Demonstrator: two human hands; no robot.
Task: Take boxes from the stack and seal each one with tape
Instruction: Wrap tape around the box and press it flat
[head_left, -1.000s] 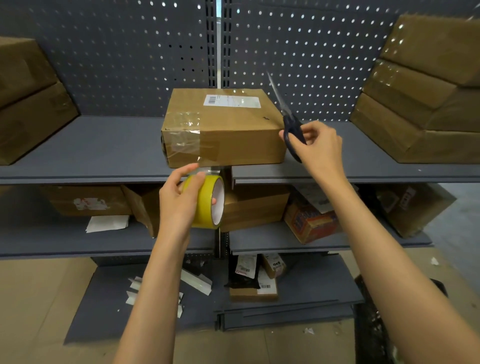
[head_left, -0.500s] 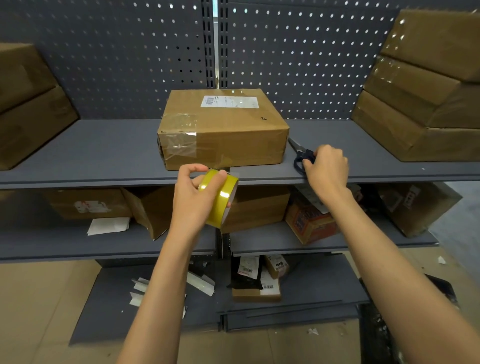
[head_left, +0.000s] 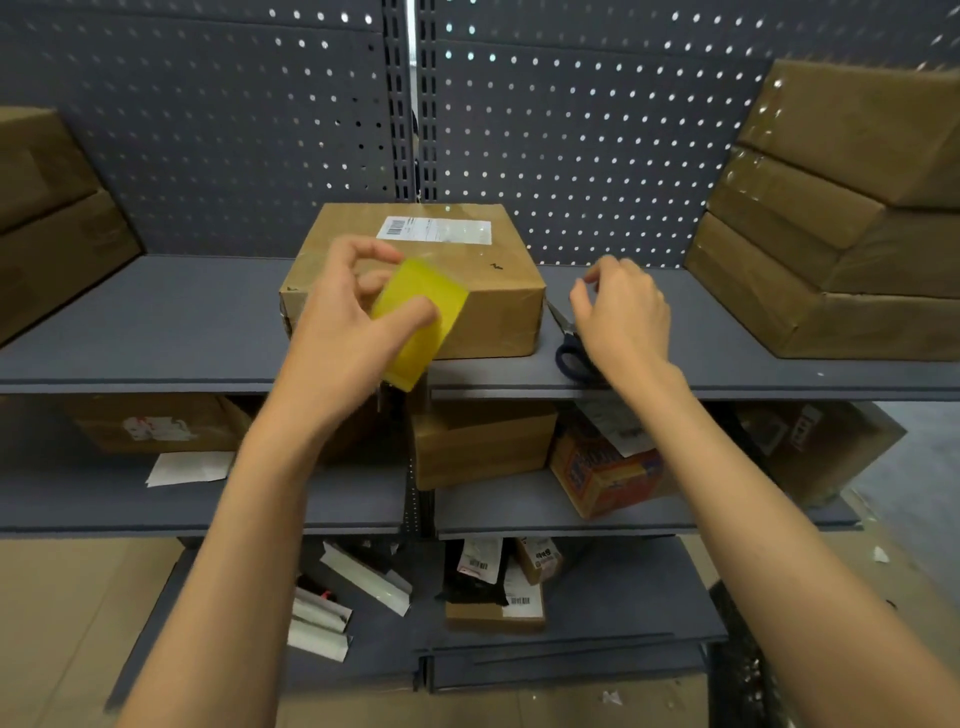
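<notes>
A person's left hand (head_left: 337, 332) grips a yellow roll of tape (head_left: 418, 322), thumb across its outer band and fingers curled round the far side, in front of the near-left corner of a cardboard box (head_left: 483, 296) that sits on the upper grey shelf (head_left: 171, 322); the right hand (head_left: 621, 317) hovers with fingers loosely curled and holding nothing, just above blue-handled scissors (head_left: 574, 353) lying on the shelf beside the box's right side. The box, square-edged and matt brown with a creased front face, carries a white shipping label (head_left: 436, 229) on its top and glossy clear tape over its left end. A stack of boxes (head_left: 831, 228) rises at the right, well apart, with shiny tape along its edges, and two more boxes (head_left: 47, 208) stand at the left. The likely risks, judged from this pose: the slick roll could twist out of a one-handed hold, a strip pulled without the right hand steadying it could wrinkle or stick to itself, and the box, near the shelf's front edge, could be dragged forward by the pull of the tape. The scissors, with one handle loop at the lip, could be knocked to the littered shelves below. Behind, a dark perforated panel (head_left: 208, 130) backs the rack
</notes>
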